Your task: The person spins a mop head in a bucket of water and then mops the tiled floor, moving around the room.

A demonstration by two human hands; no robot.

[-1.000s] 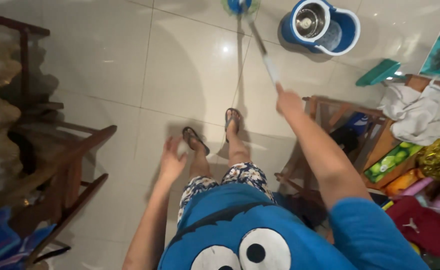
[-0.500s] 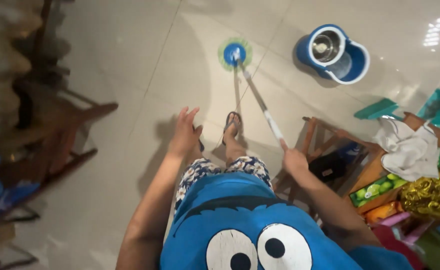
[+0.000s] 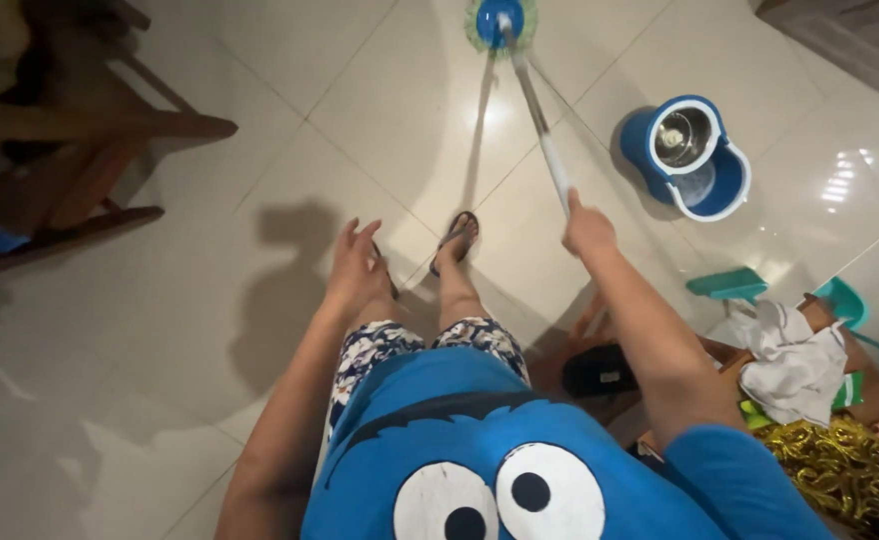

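Note:
My right hand (image 3: 588, 226) grips the lower end of a long mop handle (image 3: 540, 125), which slants up the frame to a round blue and green mop head (image 3: 500, 20) resting on the white tiled floor (image 3: 260, 330). My left hand (image 3: 356, 262) hangs free over the floor beside my left leg, fingers spread, holding nothing. My feet in dark sandals (image 3: 457, 238) stand just below the mop handle.
A blue spin-mop bucket (image 3: 698, 158) stands on the floor at the right. Dark wooden chair legs (image 3: 90, 160) fill the upper left. At the lower right sits a cluttered wooden rack (image 3: 810, 400) with white cloth, teal items and gold fabric.
The mop head has slid farther from my feet toward the top of the view. My right arm has stretched forward with it. The view has tilted, moving the bucket lower right.

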